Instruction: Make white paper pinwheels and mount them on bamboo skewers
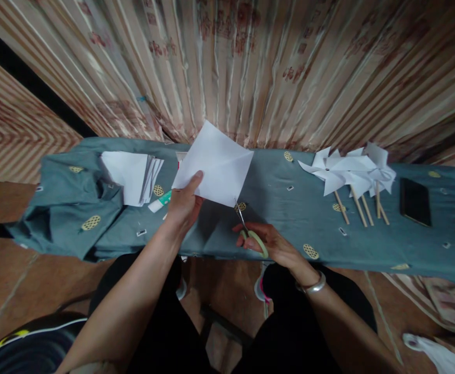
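A square sheet of white paper with faint diagonal creases is pinched in my left hand, thumb on top at its lower left edge. The paper is held above the cloth, one corner turned toward me. My right hand grips green-handled scissors, fingers in the loops. The scissor tips meet the paper's near corner; whether the blades have cut in, I cannot make out. Below my left hand lies a green and white tube, partly covered by the hand.
A stack of white paper sits to the left on the grey-green cloth. Several white paper pinwheels on wooden sticks lie at the right, beside a black phone. A pleated curtain hangs along the far edge.
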Motion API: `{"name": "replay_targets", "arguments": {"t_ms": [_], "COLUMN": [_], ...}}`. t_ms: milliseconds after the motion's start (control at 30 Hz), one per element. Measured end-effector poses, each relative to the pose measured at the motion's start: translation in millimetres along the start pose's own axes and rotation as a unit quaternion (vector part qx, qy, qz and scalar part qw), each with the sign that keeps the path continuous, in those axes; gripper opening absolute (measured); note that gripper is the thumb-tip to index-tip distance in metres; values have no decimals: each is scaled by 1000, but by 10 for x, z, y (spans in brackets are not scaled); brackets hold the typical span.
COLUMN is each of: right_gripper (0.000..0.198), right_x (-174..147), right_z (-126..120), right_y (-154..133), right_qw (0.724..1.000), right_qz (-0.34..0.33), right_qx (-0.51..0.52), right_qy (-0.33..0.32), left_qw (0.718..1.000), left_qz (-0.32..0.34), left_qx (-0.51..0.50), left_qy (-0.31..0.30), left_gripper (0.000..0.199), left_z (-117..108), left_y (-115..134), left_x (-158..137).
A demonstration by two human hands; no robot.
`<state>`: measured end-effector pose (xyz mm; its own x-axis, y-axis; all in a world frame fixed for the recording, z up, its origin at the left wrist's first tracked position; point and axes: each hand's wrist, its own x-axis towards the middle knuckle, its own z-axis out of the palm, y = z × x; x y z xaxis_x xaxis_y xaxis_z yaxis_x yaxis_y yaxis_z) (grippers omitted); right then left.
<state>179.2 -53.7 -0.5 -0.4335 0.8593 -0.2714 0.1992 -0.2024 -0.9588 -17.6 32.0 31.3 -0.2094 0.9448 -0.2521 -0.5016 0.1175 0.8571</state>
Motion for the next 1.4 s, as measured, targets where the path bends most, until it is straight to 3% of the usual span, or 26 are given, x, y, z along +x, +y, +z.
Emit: {"name": "replay_targets", "arguments": {"t_ms": [467, 1400], "right_gripper": [49, 55], "right_x": [47, 62], "right_z": [-3, 21], "right_y": [71, 59], "right_qw": [1000, 999], "right_qz": [-12, 7], "right_qx": [16, 52], "right_qy": [5, 10], "left_qw": [999, 997], "left_qz": [-30, -40], "left_qx": [10, -70], "left_qy": [3, -9], "left_gripper": [21, 24], "left_z": [47, 76], "left_y": [-78, -64], "left_x": [-51, -114]}}
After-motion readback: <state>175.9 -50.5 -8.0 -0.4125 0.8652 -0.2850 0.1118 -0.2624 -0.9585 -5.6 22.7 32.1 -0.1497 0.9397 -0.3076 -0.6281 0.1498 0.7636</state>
